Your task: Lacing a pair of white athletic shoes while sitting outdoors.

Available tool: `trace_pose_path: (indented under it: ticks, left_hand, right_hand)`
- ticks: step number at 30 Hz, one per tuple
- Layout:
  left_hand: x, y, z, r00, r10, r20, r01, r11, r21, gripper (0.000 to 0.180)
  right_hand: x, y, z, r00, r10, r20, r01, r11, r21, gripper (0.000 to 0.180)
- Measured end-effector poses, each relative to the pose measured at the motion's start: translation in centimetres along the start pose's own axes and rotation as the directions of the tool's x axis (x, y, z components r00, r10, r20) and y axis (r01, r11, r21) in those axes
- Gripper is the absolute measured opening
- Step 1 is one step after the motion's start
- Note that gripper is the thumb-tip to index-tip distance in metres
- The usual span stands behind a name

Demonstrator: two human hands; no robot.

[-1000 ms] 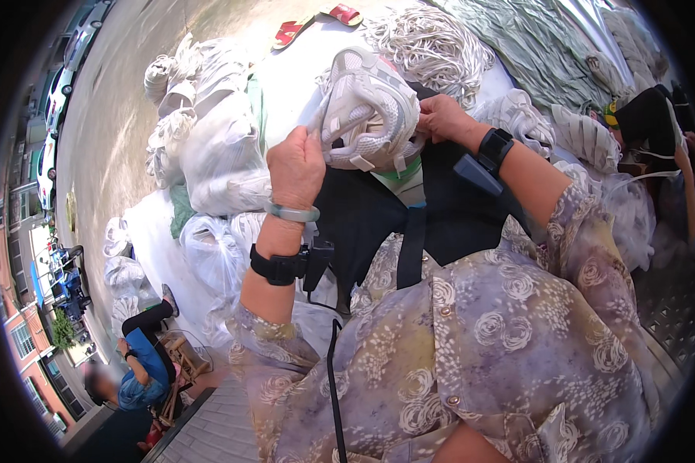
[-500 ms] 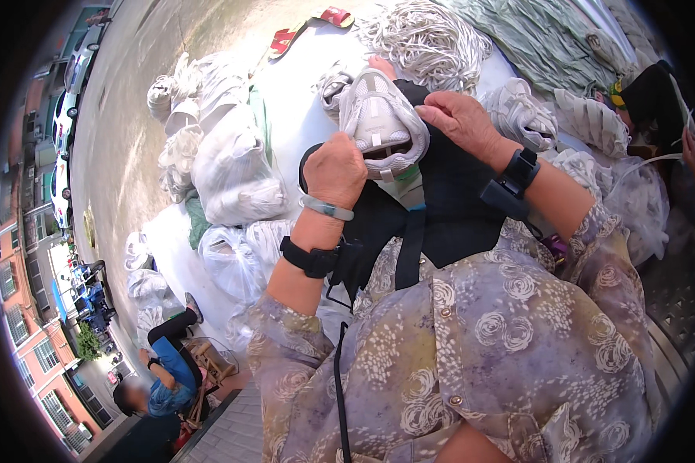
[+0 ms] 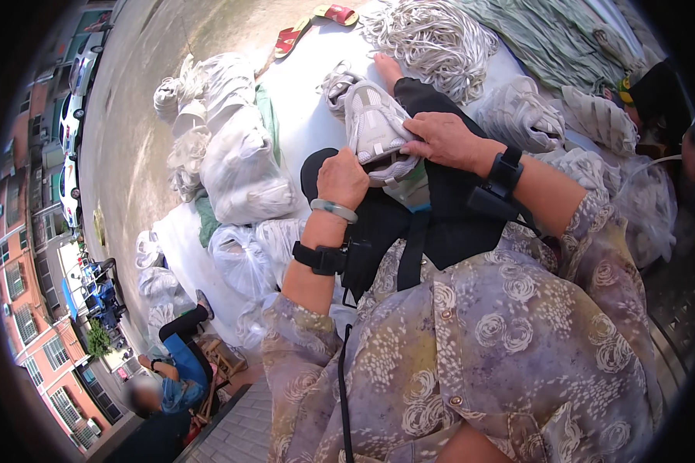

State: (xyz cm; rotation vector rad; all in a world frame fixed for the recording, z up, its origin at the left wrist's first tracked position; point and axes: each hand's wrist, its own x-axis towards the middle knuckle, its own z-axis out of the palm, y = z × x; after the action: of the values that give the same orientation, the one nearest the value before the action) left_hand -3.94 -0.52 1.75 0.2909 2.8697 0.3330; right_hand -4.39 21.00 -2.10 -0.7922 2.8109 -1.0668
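Note:
A pale grey-and-white sneaker upper (image 3: 375,127) lies over my lap, its opening turned toward me. At its left edge, near the opening, my left hand (image 3: 343,182) is closed with the fingers curled in on the rim. My right hand (image 3: 446,141) pinches the right edge between thumb and forefinger. Whether either hand also holds a lace end is too small to make out. Just beyond, on the white sheet, rests another pale sneaker upper (image 3: 337,86). Dark cloth (image 3: 465,212) covers my lap beneath the work.
A heap of white laces (image 3: 432,46) lies ahead. Bundled pale uppers (image 3: 521,116) are at right, and bagged bundles (image 3: 243,174) at left. Red sandals (image 3: 292,37) sit at the far edge. A person in blue (image 3: 179,386) sits at lower left.
My right hand has moved left and down onto the upper's right edge. The upper has turned and tilted slightly. My left hand stays at its left edge, a little lower.

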Motion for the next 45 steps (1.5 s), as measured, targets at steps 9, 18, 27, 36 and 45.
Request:
trace_pose_path:
  ticks: [9,18,27,36,45]
  left_hand:
    - [-1.9,-1.9,4.3,0.993,-0.064,0.097,0.088,0.960,-0.265,0.015]
    - [-1.6,1.0,4.5,0.979,0.110,0.169,-0.056,0.953,-0.299,0.016]
    - [-2.1,2.0,5.6,0.958,0.189,0.215,-0.121,0.948,-0.296,0.018]
    - [-2.0,-0.9,5.1,0.947,0.269,0.175,-0.162,0.870,-0.465,0.012]
    - [-1.7,0.4,3.2,0.902,0.282,0.326,-0.154,0.918,-0.366,0.018]
  right_hand:
    - [-0.6,-0.9,0.2,0.990,-0.064,0.125,0.084,0.984,-0.157,0.029]
    - [-2.2,0.7,-1.9,0.965,-0.137,0.224,0.181,0.965,-0.191,0.033]
    - [-2.8,1.0,-2.1,0.900,-0.226,0.373,0.375,0.837,-0.398,0.029]
    - [-0.6,-0.4,-1.1,0.863,-0.235,0.446,0.428,0.810,-0.400,0.028]
    - [3.3,11.6,-4.7,0.914,0.364,0.180,-0.387,0.916,0.110,0.021]
